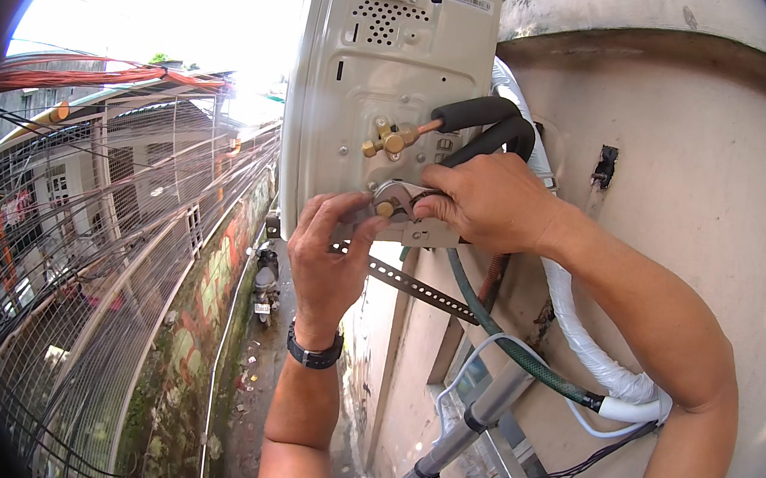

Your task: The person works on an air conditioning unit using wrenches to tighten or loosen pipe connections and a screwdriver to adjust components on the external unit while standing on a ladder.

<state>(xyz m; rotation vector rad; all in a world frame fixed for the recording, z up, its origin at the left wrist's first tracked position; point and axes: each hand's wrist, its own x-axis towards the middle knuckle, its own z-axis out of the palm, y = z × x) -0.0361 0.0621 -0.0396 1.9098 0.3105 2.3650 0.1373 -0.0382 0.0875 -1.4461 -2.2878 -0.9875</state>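
On the side of a beige outdoor air-conditioner unit (pixel 328 93), my right hand (pixel 490 199) is closed around the handle of a wrench (pixel 395 192). The wrench's head sits around the lower brass valve (pixel 385 209). My left hand (pixel 322 242) comes up from below, its thumb and fingers pinched at the left side of that valve, beside the wrench jaws. Just above is the upper brass valve (pixel 393 141), joined to a copper pipe (pixel 428 127) that runs into black foam insulation (pixel 475 113). The lower pipe joint is partly hidden behind my right hand.
A perforated metal bracket (pixel 415 289) runs below the unit. White-wrapped piping (pixel 566 314), a green hose (pixel 495 330) and a grey metal pole (pixel 476 417) lie below my right arm. Dense cables (pixel 121 240) cross at left, above an alley with a parked motorcycle (pixel 266 283).
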